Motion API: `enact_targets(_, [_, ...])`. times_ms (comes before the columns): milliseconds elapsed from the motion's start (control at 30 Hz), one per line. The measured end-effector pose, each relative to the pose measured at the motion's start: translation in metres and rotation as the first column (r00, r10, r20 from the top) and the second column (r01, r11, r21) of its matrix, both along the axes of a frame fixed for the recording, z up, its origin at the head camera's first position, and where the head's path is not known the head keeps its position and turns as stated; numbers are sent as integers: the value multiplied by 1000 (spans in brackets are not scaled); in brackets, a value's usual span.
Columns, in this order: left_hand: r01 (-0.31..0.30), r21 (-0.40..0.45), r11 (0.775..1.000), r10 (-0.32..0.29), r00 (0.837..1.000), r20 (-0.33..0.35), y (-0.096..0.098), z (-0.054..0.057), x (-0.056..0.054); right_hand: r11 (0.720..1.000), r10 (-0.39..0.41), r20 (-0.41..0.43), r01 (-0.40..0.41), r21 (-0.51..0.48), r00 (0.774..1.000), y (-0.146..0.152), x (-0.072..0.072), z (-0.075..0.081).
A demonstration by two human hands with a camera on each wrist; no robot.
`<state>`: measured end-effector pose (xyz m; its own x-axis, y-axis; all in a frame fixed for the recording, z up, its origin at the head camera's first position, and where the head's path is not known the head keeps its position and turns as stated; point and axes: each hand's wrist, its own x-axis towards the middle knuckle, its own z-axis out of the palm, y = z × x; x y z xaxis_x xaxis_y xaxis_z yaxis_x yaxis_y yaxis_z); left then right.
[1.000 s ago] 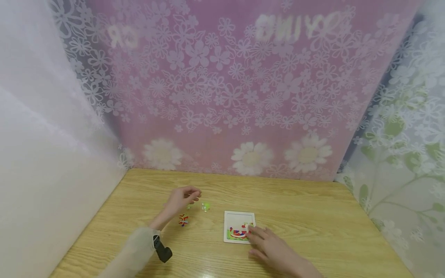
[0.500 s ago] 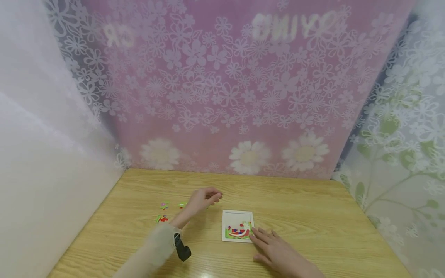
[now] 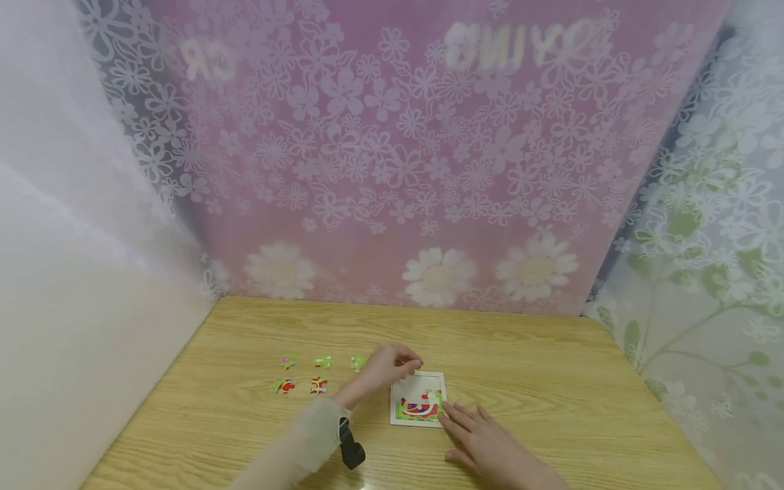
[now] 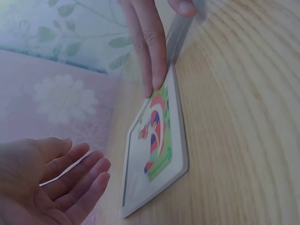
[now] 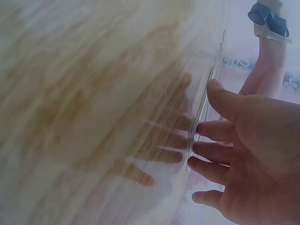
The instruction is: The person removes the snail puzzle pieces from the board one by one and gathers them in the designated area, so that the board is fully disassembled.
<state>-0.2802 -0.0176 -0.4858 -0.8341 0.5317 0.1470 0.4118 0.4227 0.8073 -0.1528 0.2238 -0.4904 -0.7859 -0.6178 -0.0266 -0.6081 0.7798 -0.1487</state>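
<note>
A white square puzzle tray (image 3: 401,389) lies on the table, its lower part filled with red, blue and green jigsaw pieces (image 3: 419,409). Over its upper edge my left hand (image 3: 387,367) pinches a thin puzzle piece (image 4: 58,176); only a pale edge of it shows between thumb and fingers in the left wrist view. My right hand (image 3: 484,439) lies flat with straight fingers, its fingertips at the tray's right edge. In the right wrist view those fingers (image 5: 213,152) reach toward the thin tray edge, and nothing is in the palm.
Several loose puzzle pieces (image 3: 318,386) lie in two rows left of the tray, the nearest partly behind my left hand. A pink flowered curtain (image 3: 392,170) stands at the table's back edge, with a white panel (image 3: 92,272) at the left and a leafy one at the right.
My left hand has moved right from the loose pieces to the tray's upper edge. My right hand has drawn slightly back, from over the filled part to the tray's right edge.
</note>
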Motion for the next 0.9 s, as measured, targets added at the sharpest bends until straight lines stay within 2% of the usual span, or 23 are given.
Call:
enact_targets(167, [25,-37,999,-24,999,46,11,-3,6,1000,-4,14,4,-6,1000,-1,0,-1])
enact_targets(267, [26,-73,997,-23,999,39,17,-6,6,1000,2,0,-2,-12,1000,0,0,-2])
enact_targets(367, [15,-104,994,-9,999,52,21,-8,7,1000,7,-15,-7,-16,1000,0,0,-2])
enact_targets(533, [-4,-107,994,13,996,86,25,-9,11,1000,18,-41,-19,-8,999,0,0,-3])
enact_targets(900, [-16,-122,992,24,998,63,29,-7,13,1000,5,21,-5,-1,1000,-1,-1,2])
